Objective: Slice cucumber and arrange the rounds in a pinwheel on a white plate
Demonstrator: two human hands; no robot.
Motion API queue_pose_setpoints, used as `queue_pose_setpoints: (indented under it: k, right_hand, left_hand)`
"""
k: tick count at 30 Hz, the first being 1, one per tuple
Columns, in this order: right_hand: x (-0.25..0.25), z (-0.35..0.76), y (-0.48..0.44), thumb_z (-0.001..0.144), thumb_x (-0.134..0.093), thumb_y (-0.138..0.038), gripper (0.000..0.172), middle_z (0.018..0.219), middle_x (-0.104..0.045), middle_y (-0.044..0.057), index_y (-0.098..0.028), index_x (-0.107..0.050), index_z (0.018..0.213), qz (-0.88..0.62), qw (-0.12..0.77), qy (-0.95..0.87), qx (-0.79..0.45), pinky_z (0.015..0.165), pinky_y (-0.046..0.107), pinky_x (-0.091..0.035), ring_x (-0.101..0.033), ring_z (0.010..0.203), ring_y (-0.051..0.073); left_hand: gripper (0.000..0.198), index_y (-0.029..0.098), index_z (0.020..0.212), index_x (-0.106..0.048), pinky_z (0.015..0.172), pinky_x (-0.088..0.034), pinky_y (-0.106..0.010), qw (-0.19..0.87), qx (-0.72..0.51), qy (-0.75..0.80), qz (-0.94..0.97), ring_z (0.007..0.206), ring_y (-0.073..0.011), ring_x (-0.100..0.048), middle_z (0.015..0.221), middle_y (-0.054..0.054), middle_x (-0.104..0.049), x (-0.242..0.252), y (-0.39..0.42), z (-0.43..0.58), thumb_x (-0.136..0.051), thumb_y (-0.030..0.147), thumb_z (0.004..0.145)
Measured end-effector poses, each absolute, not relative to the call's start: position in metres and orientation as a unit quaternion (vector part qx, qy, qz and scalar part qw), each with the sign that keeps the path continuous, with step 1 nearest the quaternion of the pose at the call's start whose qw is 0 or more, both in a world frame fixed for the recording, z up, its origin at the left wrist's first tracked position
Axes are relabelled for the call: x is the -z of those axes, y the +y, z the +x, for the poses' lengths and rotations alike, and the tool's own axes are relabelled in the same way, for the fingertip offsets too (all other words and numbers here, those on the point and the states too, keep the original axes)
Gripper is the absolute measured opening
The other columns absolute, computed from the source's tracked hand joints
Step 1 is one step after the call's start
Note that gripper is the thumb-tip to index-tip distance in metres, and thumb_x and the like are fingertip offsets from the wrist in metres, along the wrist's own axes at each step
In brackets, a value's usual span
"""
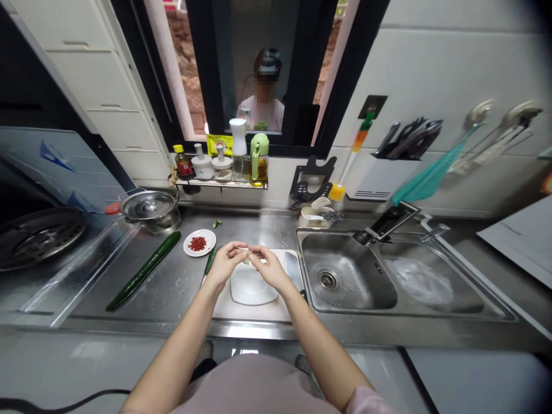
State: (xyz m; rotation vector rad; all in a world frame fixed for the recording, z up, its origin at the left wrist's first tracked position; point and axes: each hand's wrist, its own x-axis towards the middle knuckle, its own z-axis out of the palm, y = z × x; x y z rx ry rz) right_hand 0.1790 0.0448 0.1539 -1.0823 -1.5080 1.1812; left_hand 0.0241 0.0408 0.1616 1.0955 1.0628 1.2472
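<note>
Above a white square plate [254,294], my left hand [225,264] and my right hand [269,269] meet at the fingertips. Between them they pinch a small pale-green piece [246,259] that looks like a cucumber slice. Under the plate lies a pale cutting board [224,311]. A knife [293,268] rests at the board's right side, its handle near the sink. Beside my left hand is a dark green cucumber piece [210,260], partly hidden. Further left are a white dish [188,248] of small red berries [198,244] and a long whole cucumber [144,272].
A double sink [349,270] with a black faucet [388,224] is to the right; a clear plastic bag [422,280] lies in its far basin. A lidded steel pot [153,210] and a black pan [41,236] stand left. Condiment bottles line a shelf [224,184] under the window.
</note>
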Motion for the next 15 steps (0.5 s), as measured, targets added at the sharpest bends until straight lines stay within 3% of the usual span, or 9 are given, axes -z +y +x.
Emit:
queue_pose_setpoints:
  k: [4,8,15]
  right_hand:
    - [-0.1565,0.1773,0.0447,0.08,-0.062,-0.044,0.025,0.076,-0.062,0.0,-0.018,-0.059,0.08,-0.429,0.455,-0.599,-0.5,0.062,0.023,-0.047,-0.057,0.074,0.013]
    - [-0.1592,0.1797,0.045,0.079,-0.061,-0.045,0.027,0.067,-0.058,-0.002,-0.018,-0.057,0.081,-0.422,0.434,-0.572,-0.554,0.05,0.019,-0.041,-0.055,0.061,0.01]
    - [-0.1573,0.1811,0.0488,0.077,-0.063,-0.046,0.03,0.065,-0.06,-0.001,-0.017,-0.059,0.081,-0.421,0.447,-0.55,-0.566,0.049,0.019,-0.042,-0.055,0.059,0.01]
  left_hand:
    - [0.041,0.014,0.094,-0.063,0.069,-0.046,-0.024,0.538,-0.531,0.461,0.465,0.069,-0.0123,-0.061,0.072,-0.001,-0.065,-0.1597,0.0393,0.0258,-0.076,0.041,0.066]
    - [0.04,0.014,0.094,-0.064,0.071,-0.047,-0.025,0.533,-0.53,0.466,0.467,0.074,-0.0139,-0.063,0.075,-0.002,-0.067,-0.1585,0.0382,0.0267,-0.074,0.042,0.068]
    - [0.041,0.013,0.094,-0.063,0.072,-0.046,-0.024,0.562,-0.504,0.454,0.474,0.072,-0.0117,-0.06,0.076,-0.002,-0.064,-0.1528,0.0363,0.0284,-0.078,0.038,0.066]
